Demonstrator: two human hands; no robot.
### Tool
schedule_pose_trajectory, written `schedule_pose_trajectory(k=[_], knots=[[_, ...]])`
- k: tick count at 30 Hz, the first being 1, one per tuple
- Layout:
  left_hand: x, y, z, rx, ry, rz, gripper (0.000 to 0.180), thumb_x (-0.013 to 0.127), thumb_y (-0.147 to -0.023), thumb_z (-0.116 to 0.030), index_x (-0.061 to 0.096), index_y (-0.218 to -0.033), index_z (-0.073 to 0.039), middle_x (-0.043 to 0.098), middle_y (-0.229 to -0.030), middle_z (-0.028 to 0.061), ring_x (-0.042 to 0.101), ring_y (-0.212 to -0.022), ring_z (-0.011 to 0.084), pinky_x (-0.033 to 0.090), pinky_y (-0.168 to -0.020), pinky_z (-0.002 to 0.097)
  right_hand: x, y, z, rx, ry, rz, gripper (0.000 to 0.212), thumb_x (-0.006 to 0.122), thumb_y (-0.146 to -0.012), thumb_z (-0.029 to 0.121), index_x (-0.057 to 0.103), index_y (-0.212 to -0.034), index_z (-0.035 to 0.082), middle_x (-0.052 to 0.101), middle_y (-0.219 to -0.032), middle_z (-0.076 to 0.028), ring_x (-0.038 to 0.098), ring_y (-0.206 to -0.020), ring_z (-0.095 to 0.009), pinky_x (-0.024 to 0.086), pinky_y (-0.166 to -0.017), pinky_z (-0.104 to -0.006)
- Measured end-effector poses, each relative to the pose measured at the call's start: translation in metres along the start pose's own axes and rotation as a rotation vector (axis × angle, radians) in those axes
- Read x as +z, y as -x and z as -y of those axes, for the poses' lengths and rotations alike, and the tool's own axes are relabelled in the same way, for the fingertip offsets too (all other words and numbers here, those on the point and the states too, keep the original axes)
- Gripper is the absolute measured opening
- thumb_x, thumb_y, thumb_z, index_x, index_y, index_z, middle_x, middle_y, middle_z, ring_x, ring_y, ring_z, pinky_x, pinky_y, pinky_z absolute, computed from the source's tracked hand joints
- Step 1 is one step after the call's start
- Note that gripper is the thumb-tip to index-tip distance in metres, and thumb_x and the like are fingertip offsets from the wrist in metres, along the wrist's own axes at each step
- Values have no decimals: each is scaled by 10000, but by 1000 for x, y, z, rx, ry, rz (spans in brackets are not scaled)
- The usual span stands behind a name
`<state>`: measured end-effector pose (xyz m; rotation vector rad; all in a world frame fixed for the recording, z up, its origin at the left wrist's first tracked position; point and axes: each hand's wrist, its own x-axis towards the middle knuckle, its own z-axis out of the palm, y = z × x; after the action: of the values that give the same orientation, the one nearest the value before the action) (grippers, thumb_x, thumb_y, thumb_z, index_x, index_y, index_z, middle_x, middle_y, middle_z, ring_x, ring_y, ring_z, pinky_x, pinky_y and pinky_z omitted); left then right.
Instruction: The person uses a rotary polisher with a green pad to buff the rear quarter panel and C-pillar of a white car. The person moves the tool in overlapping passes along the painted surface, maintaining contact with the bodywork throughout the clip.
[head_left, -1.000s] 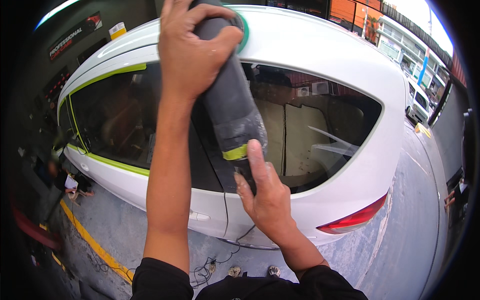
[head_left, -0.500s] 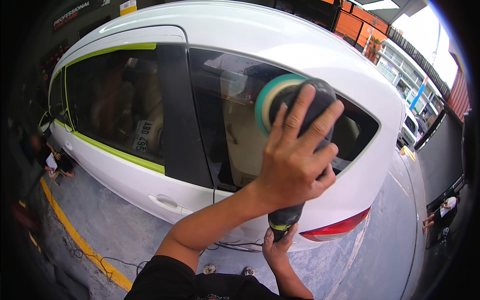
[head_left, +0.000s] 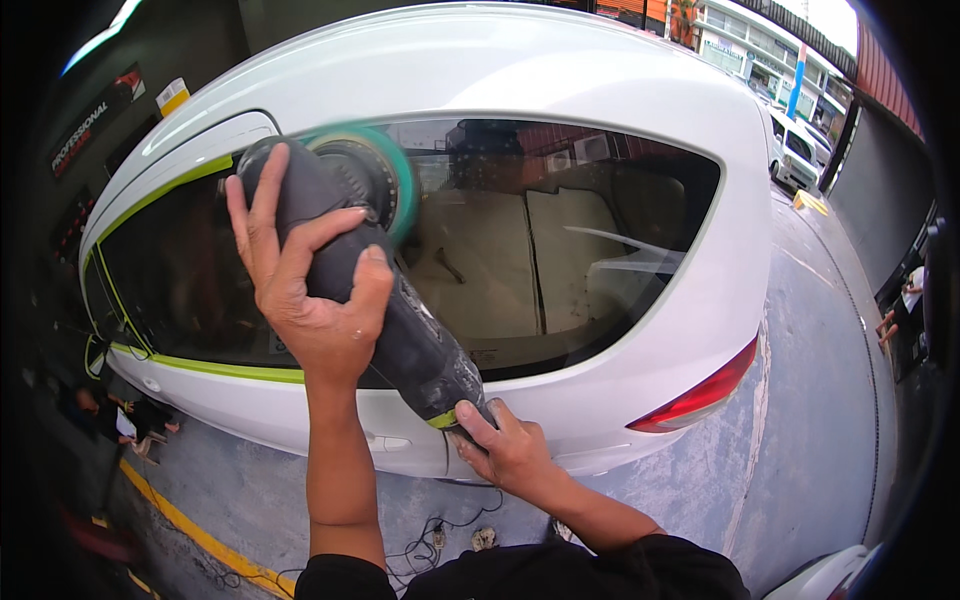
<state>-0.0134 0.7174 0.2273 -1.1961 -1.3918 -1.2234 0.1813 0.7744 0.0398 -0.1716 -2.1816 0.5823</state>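
A black power polisher (head_left: 400, 320) with a teal-rimmed round pad (head_left: 402, 190) is held up against the side of a white car (head_left: 590, 85). Its pad lies over the upper front part of the rear side window (head_left: 560, 250), by the dark pillar. My left hand (head_left: 310, 270) grips the tool's head, fingers spread over the housing. Lower down, my right hand (head_left: 510, 450) is closed around the rear end of its handle, near a lime-green band. The pad's rim looks blurred. Part of the pad's face is hidden by the housing and the car.
Lime-green masking tape (head_left: 230, 371) edges the front windows. A red tail light (head_left: 695, 390) sits at the car's rear. Black cable (head_left: 430, 540) trails across the grey floor by my shoes. Another person (head_left: 125, 420) is low down at far left. A white vehicle (head_left: 793, 150) stands outside.
Both hands have moved the polisher leftward across the glass, from the window's rear part to its front upper part. The tool now tilts up to the left. My view has shifted toward the car's rear.
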Motion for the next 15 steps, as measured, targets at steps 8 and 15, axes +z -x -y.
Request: schedule_pose_trajectory(k=[8, 15], knots=[[34, 11, -48, -24, 38, 25, 271, 740, -659, -87, 773, -926, -125, 546, -1509, 191, 290, -1502, 522, 222, -1219, 604, -51, 28, -29, 37, 39, 62, 739, 823, -845, 218, 489, -1502, 275, 595, -917, -194, 650, -588, -332, 521, -487, -415], [117, 22, -164, 6, 215, 64, 166, 758, -636, -97, 711, -793, -70, 529, -1533, 168, 314, -1486, 552, 362, -1120, 677, -117, 119, -99, 2, -29, -87, 937, 650, -929, 42, 58, -1648, 149, 627, -926, -161, 631, -682, -276, 526, -598, -408]])
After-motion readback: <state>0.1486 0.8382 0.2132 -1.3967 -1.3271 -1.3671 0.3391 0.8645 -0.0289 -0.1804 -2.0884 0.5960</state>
